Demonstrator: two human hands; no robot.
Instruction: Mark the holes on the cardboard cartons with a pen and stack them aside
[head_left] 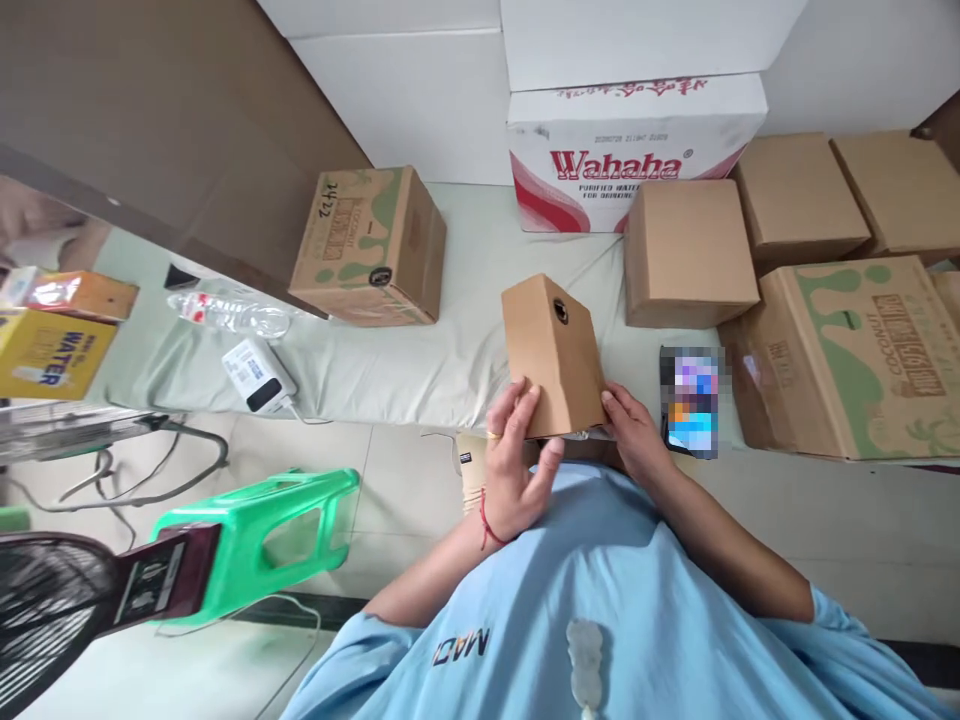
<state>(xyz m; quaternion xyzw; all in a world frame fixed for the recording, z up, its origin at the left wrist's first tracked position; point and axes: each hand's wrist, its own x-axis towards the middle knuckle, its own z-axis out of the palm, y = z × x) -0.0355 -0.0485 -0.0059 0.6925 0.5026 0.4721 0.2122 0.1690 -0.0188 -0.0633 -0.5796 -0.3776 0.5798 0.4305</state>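
A small brown cardboard box (553, 350) with a round hole near its top stands tilted at the near edge of a cloth-covered surface (420, 360). My left hand (514, 460) grips its lower left side, fingers curled around the edge; a ring and a red wrist string show. My right hand (634, 430) holds the lower right corner, where a bit of clear plastic sticks out. Both hands are close to my chest in a light blue shirt.
Coconut cartons (371, 245) (851, 355), plain brown boxes (686, 250) and a Wahaha water carton (637, 150) surround the work spot. A phone (691, 400) lies right of my hands. A water bottle (229, 310), a charger (259, 375), a green stool (262, 530) and a fan (37, 600) are at left.
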